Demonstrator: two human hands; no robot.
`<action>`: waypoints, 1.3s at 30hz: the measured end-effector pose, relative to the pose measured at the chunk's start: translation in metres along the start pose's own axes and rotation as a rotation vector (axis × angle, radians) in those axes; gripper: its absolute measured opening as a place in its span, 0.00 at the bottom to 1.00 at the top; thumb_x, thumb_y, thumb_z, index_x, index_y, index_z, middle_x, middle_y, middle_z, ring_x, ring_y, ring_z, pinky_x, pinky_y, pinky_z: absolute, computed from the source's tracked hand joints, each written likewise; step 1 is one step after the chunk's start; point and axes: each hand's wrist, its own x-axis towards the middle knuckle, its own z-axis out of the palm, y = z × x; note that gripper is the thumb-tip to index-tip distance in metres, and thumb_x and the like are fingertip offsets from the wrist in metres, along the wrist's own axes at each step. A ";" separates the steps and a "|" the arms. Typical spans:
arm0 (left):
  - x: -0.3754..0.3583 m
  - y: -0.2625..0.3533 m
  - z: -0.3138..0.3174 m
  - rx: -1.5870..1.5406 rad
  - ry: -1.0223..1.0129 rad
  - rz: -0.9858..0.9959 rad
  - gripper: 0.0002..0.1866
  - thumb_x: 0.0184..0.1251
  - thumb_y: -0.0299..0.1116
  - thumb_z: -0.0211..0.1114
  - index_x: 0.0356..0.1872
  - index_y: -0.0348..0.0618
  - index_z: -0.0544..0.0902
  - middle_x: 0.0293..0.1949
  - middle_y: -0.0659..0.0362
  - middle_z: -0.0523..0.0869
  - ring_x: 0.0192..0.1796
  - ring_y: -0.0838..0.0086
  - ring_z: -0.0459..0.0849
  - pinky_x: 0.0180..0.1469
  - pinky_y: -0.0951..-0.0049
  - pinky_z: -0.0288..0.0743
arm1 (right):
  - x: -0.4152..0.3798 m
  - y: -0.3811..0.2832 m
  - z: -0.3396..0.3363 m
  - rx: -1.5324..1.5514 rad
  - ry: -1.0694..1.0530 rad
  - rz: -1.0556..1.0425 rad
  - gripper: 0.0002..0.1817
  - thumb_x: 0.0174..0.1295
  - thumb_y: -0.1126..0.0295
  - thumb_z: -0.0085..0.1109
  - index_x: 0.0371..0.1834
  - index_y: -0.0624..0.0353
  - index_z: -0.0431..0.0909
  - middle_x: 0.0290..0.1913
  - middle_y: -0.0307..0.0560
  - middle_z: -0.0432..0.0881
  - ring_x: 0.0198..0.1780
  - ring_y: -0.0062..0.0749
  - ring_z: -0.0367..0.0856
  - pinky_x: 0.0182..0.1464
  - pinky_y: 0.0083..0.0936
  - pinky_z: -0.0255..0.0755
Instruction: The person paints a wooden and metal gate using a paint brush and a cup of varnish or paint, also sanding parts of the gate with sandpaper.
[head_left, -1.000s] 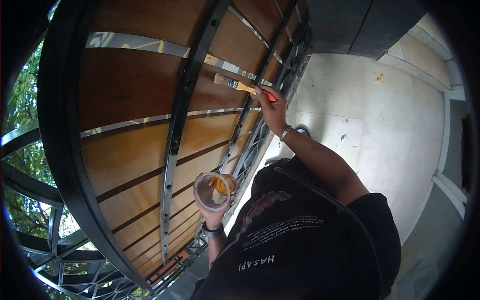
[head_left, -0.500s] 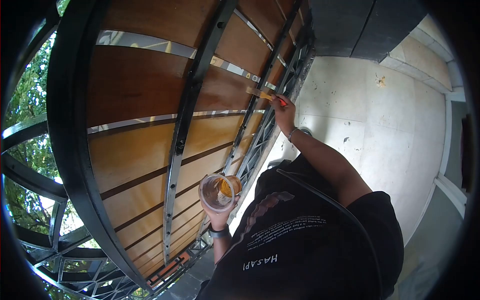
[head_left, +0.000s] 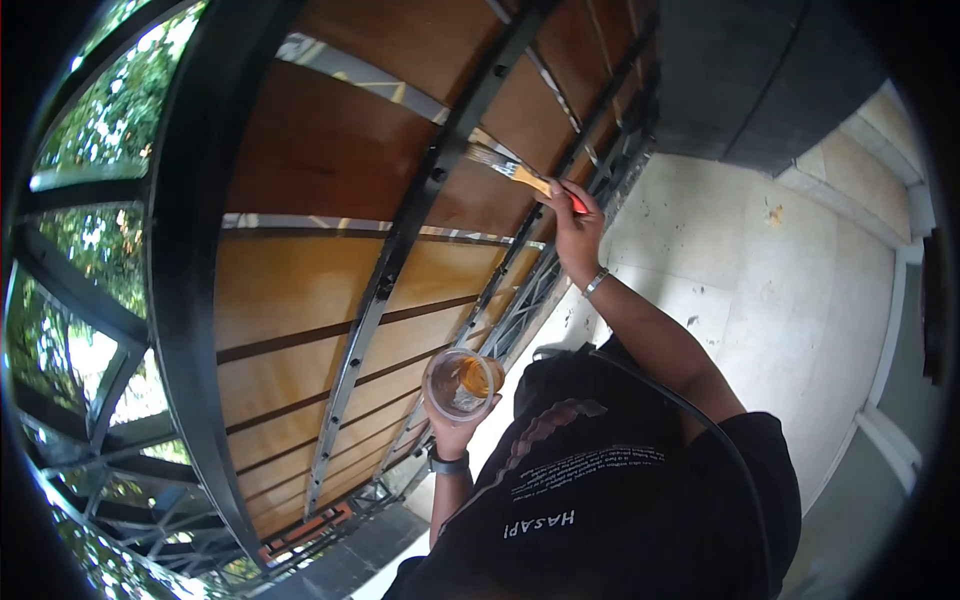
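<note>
My right hand [head_left: 578, 228] is closed round the handle of a paintbrush [head_left: 528, 179] with an orange-red end. Its bristles are at the upper edge of a brown-coated wooden board [head_left: 478, 196], by the gap between two boards. My left hand [head_left: 452, 425] grips a clear plastic cup [head_left: 440, 368], tilted so its inside faces me, with amber liquid on one side. That cup is in front of the paler yellowish boards [head_left: 293, 282], lower in the row. Black metal bars [head_left: 398, 255] cross the boards.
A thick black metal frame [head_left: 185, 260] with curved bars stands on the left, foliage [head_left: 105, 110] behind it. At right is a pale tiled floor [head_left: 760, 260] with stains, beside dark panels [head_left: 725, 75] and a light step [head_left: 850, 150].
The view has shifted, so the boards and both hands appear further right and lower. The brush has moved up from the board's face to its upper edge, its bristles nearer the black bar.
</note>
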 end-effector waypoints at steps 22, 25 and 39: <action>-0.137 0.035 0.073 -0.226 0.395 0.032 0.49 0.40 0.32 0.86 0.66 0.38 0.66 0.57 0.52 0.79 0.61 0.66 0.80 0.65 0.64 0.74 | -0.053 -0.069 -0.229 -0.467 -0.113 0.315 0.20 0.71 0.64 0.59 0.51 0.75 0.76 0.46 0.52 0.81 0.43 0.35 0.86 0.51 0.30 0.84; -0.182 0.055 0.106 -0.179 0.463 0.021 0.49 0.40 0.32 0.86 0.66 0.37 0.66 0.58 0.52 0.79 0.61 0.66 0.80 0.64 0.64 0.74 | -0.063 -0.103 -0.235 -0.484 -0.175 0.333 0.20 0.71 0.64 0.59 0.51 0.76 0.76 0.44 0.54 0.82 0.43 0.36 0.86 0.49 0.30 0.84; -0.340 0.113 0.239 -0.292 0.543 -0.117 0.50 0.40 0.31 0.85 0.68 0.39 0.65 0.58 0.53 0.78 0.60 0.68 0.79 0.62 0.64 0.76 | -0.136 -0.279 -0.240 -0.370 -0.453 0.574 0.17 0.72 0.64 0.57 0.52 0.71 0.76 0.46 0.51 0.81 0.44 0.33 0.85 0.50 0.29 0.83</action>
